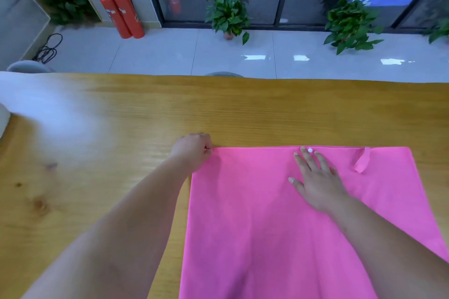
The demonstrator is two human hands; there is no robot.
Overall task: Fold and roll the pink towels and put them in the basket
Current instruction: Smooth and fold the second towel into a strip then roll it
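1. Pink towel (267,238): spread flat on the wooden table (109,116), its near end cut off by the bottom of the picture, its far edge laid straight across the tabletop. Whether it is already doubled over cannot be told. No roll is yet begun, so the task is judged to be at its early, folding stage

2. Left hand (193,150): fingers curled, the far left corner of the towel pinched between them. The grip is judged to be there so that the corner can be drawn taut and squared

3. Right hand (315,177): laid flat on the towel near the middle of its far edge, fingers straight and spread, nothing grasped. The cloth is judged to be pinned in this way so that it is not dragged while the corner is pulled

4. White snap (310,150): set at the far edge, just beside the right fingertips. Pink loop (362,160): attached near the far right corner, lying on the cloth

5. Basket: not seen, so its place cannot be given. A blurred white shape (3,116) at the left edge cannot be identified

6. Background: two red fire extinguishers (121,12) stood by the wall, and potted plants (228,14) set on the tiled floor before glass doors
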